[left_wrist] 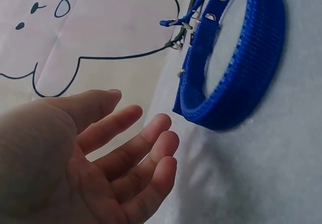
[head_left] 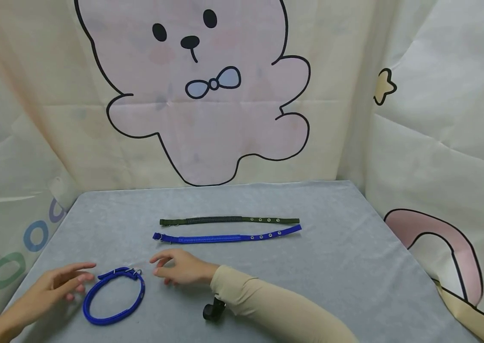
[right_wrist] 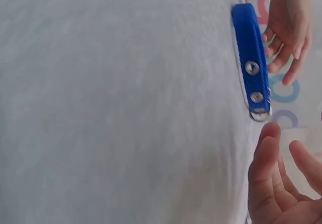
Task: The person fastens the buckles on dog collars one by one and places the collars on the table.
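A blue collar point(head_left: 89, 302), buckled into a loop, stands on the grey cloth at the front left. Metal eyelets and a ring point(right_wrist: 259, 116) show on its band. To the left of the loop is my left hand point(head_left: 55, 288), its fingers loosely extended and apart from the collar; the left wrist view shows the palm point(left_wrist: 75, 168) holding nothing. My right hand point(head_left: 182, 267) hovers to the right of the loop, fingers slightly bent, with nothing in it. In the right wrist view its fingertips point(right_wrist: 270, 131) are close to the ring, a small gap between them.
Farther back, a straightened blue collar point(head_left: 212, 238) lies below a dark green collar point(head_left: 214, 220), both running left to right. A black wrist camera point(head_left: 214, 310) hangs under the right sleeve. Printed fabric point(head_left: 332, 95) encloses the cloth-covered table point(head_left: 310, 267) at the back and sides.
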Motion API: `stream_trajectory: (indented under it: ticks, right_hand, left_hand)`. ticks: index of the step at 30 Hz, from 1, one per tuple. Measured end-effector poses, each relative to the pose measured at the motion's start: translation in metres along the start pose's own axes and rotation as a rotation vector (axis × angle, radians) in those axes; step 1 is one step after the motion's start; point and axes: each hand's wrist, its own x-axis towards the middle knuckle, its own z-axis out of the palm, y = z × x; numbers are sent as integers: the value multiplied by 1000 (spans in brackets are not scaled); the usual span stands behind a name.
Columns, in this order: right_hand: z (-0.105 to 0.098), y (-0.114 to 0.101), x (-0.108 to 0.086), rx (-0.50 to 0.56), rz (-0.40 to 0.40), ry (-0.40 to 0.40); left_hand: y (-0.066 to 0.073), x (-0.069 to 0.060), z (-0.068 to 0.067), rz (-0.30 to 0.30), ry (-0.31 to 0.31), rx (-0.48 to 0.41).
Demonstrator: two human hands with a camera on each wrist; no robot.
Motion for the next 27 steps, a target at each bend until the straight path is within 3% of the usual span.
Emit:
stream_trajectory:
  ticks: [11, 15, 20, 27]
  right_hand:
    - [-32, 5, -27, -15, -89, 35]
    - [-39, 7, -36, -19, -100, 62]
    - [-49, 14, -47, -28, -117, 95]
    - [-64, 18, -63, -50, -150, 119]
  left_hand:
    - [28, 14, 2, -137, 66, 122]
    - [37, 21, 8, -120, 97, 147]
    - [53, 34, 20, -42, 129, 133]
    - [72, 60, 36, -104, 69, 78]
